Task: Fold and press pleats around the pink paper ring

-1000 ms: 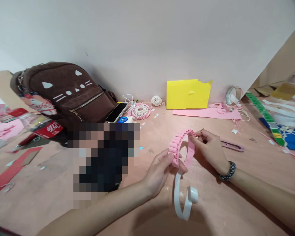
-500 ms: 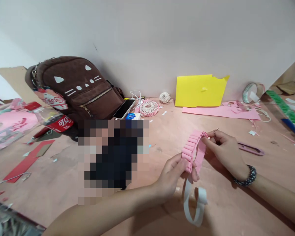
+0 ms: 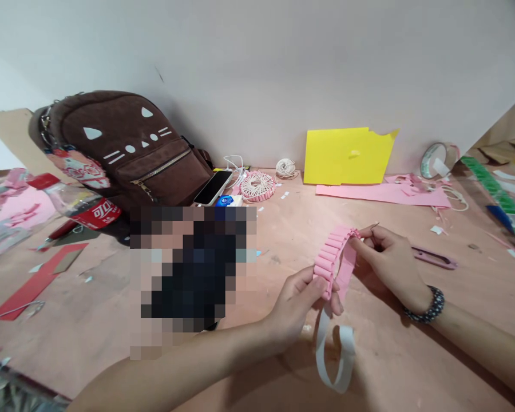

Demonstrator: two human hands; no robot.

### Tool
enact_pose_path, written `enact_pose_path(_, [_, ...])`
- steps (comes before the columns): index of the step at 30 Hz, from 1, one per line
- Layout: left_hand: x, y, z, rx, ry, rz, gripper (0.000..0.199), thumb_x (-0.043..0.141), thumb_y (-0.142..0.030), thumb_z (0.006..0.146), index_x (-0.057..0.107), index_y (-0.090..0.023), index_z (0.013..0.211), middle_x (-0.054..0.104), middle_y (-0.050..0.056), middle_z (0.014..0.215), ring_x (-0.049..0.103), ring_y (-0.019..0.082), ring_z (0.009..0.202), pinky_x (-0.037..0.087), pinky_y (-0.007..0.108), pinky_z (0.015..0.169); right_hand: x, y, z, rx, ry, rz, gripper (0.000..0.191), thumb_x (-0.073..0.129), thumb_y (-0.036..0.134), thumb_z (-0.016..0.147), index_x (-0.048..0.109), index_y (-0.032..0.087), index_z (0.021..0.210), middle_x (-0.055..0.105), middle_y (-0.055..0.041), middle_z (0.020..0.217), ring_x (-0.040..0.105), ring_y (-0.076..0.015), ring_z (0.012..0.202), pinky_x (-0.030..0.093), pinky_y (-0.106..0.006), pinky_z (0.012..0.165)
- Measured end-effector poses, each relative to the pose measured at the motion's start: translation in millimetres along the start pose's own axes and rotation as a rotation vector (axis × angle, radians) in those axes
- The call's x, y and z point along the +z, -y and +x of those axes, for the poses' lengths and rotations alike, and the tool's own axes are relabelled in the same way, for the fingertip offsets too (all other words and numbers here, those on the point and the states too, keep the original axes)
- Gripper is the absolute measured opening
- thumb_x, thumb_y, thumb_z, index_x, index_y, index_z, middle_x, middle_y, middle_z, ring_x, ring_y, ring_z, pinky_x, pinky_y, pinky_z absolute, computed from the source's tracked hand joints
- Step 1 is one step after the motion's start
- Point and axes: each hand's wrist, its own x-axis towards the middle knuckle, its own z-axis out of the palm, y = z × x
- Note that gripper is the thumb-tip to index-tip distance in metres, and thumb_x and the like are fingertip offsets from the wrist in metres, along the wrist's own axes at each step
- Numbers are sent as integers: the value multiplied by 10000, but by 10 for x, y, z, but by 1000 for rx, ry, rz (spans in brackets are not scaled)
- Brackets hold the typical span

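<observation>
Between my hands is a pink pleated paper strip (image 3: 327, 258), curved in an arc with its folds facing left. My left hand (image 3: 298, 306) pinches the lower end, thumb on the pleats. My right hand (image 3: 388, 257), fingers closed, grips the upper end. By its fingertips a thin dark tip pokes up, too small to name. A flat pink paper band (image 3: 347, 266) hangs behind the folds. Under my left fingers dangles a curled white strip (image 3: 347, 357). On the table behind my right hand lies a purple-handled tool (image 3: 435, 258), partly hidden.
A brown backpack (image 3: 154, 146), a cola bottle (image 3: 96, 212) and a phone (image 3: 213, 187) are at the left. Along the wall are a pink paper ring laced with white cord (image 3: 257, 186), a cord ball (image 3: 286, 169), yellow card (image 3: 347, 157) and a tape roll (image 3: 433, 161). A blurred patch hides part of the table.
The view has shifted slightly, so most things appear a little further left. Both hands keep their hold on the pleated strip, and the white strip still hangs.
</observation>
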Motion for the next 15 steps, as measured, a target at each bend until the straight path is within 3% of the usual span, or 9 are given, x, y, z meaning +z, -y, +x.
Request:
enact_pose_path(3, [17, 5, -21, 21, -6, 54, 435, 499, -565, 875, 592, -140, 885, 627, 56, 702, 575, 157, 669, 448, 286, 683, -5, -1, 3, 15, -2, -15, 232, 655, 422, 764, 640, 192, 735, 534, 22, 592, 438, -119, 523, 357, -256, 489])
enact_pose_path(5, [28, -48, -86, 52, -29, 161, 461, 437, -553, 910, 580, -155, 1095, 661, 108, 979, 608, 190, 877, 466, 331, 823, -11, -5, 11, 29, -10, -22, 247, 661, 439, 758, 643, 193, 739, 562, 10, 614, 462, -125, 529, 366, -258, 485])
enact_pose_path(8, [-48, -313, -269, 70, -44, 495, 519, 509, -460, 906, 412, -249, 1370, 490, 114, 1374, 496, 227, 1219, 402, 381, 1015, -16, -16, 29, 86, -12, 52, 277, 680, 477, 736, 648, 203, 754, 574, 7, 599, 492, -137, 516, 391, -263, 473])
enact_pose_path(10, [-217, -636, -409, 152, -78, 841, 400, 553, -369, 893, 532, -266, 1278, 509, 97, 1359, 502, 235, 1220, 418, 383, 1012, -13, -21, 44, 128, 3, 123, 290, 690, 497, 722, 649, 212, 757, 580, 7, 593, 505, -141, 509, 406, -266, 466])
enact_pose_path(12, [-493, -1034, -523, 357, -211, 1170, 195, 516, -311, 907, 698, -242, 906, 638, 64, 1136, 580, 219, 1080, 452, 367, 955, -8, -20, 58, 147, 5, 134, 290, 696, 499, 713, 651, 215, 748, 589, 1, 599, 504, -138, 505, 413, -265, 463])
enact_pose_path(13, [-663, -1235, -564, 436, -303, 1283, 238, 479, -279, 924, 688, -242, 816, 671, 35, 996, 610, 191, 983, 476, 339, 900, -5, -19, 65, 147, 0, 116, 289, 700, 496, 709, 654, 213, 746, 589, 0, 599, 498, -134, 503, 412, -262, 464])
enact_pose_path(15, [-1029, -1580, -617, 536, -554, 1458, 207, 474, -258, 926, 666, -240, 850, 665, 9, 898, 612, 175, 894, 480, 328, 853, 0, -17, 75, 153, -19, 71, 298, 703, 494, 701, 658, 204, 748, 575, 5, 586, 479, -126, 499, 405, -257, 468])
